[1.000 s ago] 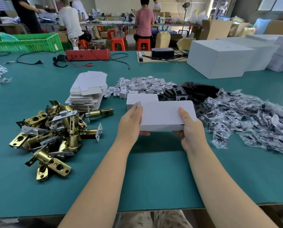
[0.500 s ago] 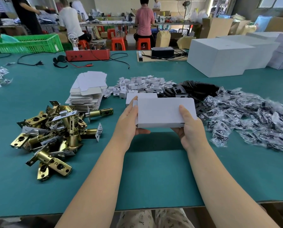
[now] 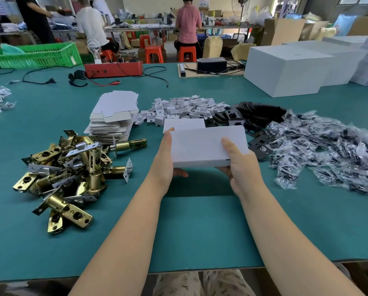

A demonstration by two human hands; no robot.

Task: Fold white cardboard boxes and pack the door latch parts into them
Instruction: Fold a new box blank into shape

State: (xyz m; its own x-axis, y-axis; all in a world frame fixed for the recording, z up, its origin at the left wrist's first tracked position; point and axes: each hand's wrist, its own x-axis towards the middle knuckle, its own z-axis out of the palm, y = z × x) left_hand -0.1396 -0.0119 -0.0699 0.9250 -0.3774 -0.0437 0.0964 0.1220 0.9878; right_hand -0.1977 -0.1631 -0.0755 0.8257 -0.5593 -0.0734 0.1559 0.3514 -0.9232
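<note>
Far left on the green counter [image 3: 189,227]: heap of brass door latch parts [image 3: 72,174], tangled and overlapping. Just behind, stack of flat box blanks [image 3: 112,118], unfolded. Centre stage: left hand [image 3: 166,161] clamped on the near-left end of the white cardboard box [image 3: 208,146], thumb up the side, fingers curled beneath. Box held above the counter, flaps closed, slightly tilted. Right hand [image 3: 240,167] gripping the right end, thumb on top, fingers under. Another closed box [image 3: 184,124] lying just behind, partly hidden. Further right, small white inserts [image 3: 185,107], black plates [image 3: 257,112], then bagged screws [image 3: 328,150] spread wide. Risks from here, as a guess: squeezing too hard with the thumbs, denting the thin lid; tilting further, popping an end flap; setting down carelessly on the box behind, knocking it into the inserts.
</note>
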